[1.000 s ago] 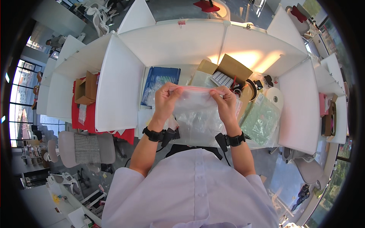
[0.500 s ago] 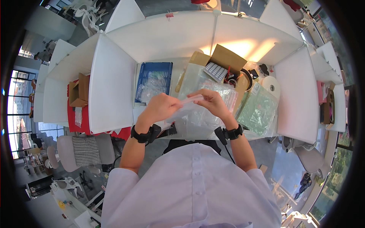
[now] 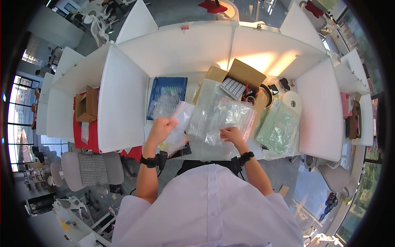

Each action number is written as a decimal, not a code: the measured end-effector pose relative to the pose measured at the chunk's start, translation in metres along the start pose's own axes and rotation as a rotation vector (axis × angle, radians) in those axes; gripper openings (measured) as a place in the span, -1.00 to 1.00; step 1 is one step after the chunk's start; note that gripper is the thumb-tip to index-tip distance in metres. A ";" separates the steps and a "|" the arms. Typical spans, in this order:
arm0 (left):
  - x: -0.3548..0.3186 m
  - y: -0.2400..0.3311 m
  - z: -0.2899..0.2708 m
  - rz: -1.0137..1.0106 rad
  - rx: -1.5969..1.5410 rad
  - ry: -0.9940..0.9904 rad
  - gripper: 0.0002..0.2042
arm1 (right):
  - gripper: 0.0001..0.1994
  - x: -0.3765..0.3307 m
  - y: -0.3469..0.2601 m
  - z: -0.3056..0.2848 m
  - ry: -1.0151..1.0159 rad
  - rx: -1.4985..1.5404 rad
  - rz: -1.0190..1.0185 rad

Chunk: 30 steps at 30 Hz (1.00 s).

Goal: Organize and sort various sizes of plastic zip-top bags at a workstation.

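My left hand is closed around the lower end of a clear plastic bag, which stands up tilted to the right from the fist. My right hand is over a pile of clear plastic bags in the middle of the table, its fingers curled together at the pile's near part. Whether a bag edge is pinched in them is too small to see. Left of the pile, a blue slotted basket has clear plastic packets in it. Some flat packets lie below my left hand.
An open cardboard box stands behind the pile, with a white keypad and cables in it. To the right are a white roll and a green plastic-wrapped stack. White partitions close in the table's back and sides.
My hands have moved apart. The bag was stretched between both; now it is in my left hand alone. My right hand has come down to the bag pile.
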<state>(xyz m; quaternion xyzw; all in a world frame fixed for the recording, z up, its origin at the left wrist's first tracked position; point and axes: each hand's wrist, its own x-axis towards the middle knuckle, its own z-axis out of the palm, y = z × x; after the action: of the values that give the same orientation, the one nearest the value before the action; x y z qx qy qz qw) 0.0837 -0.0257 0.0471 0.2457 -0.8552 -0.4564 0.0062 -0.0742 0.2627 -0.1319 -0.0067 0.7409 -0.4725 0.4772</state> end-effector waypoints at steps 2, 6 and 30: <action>-0.003 -0.006 0.005 0.012 -0.038 0.028 -0.62 | -0.63 0.002 -0.005 0.009 -0.004 0.095 -0.012; -0.002 -0.016 0.011 -0.030 -0.012 0.054 -0.61 | -0.65 0.013 -0.009 0.018 0.140 -0.023 -0.228; -0.003 -0.028 0.008 -0.061 -0.164 0.185 -0.59 | -0.08 -0.020 -0.014 -0.021 0.782 -0.710 -0.433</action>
<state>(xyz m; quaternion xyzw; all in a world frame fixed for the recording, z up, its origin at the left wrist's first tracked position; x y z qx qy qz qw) 0.0963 -0.0309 0.0209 0.3116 -0.8028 -0.5000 0.0913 -0.0840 0.2792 -0.1059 -0.1430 0.9574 -0.2491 0.0285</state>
